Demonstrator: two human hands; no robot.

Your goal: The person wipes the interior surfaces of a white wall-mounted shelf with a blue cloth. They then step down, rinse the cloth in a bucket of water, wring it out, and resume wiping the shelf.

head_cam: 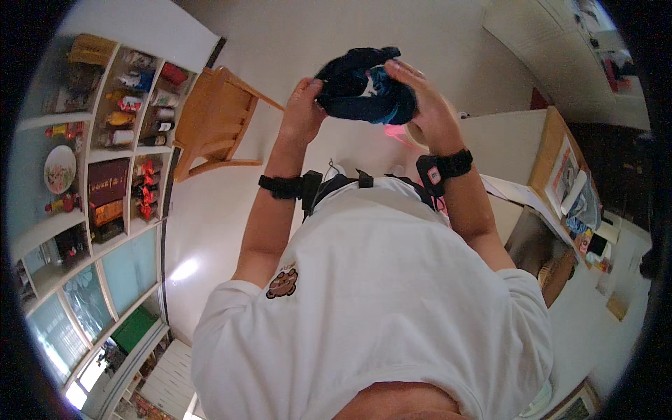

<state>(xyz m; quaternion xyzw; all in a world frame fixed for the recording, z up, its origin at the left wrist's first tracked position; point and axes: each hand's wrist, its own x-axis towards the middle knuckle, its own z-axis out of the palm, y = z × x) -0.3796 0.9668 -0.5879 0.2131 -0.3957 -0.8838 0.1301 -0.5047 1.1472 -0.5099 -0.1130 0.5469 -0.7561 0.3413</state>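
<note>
A dark navy fabric item (357, 107) with teal patches is held up in front of me, forming a loop with a gap through its middle. My left hand (305, 110) grips its left edge, thumb on top. At its right side, my right hand (428, 102) holds the other edge with the fingers along the upper rim. Whether the item is a cap or another garment, I cannot tell. Black straps with small devices are worn on both forearms.
To the left stands a wooden chair (215, 121) beside a shelving unit (94, 152) filled with bottles and ornaments. Below my right hand, a pink object (397, 133) shows partly. A wood-edged cabinet (543, 152) with papers and bags on top is at the right.
</note>
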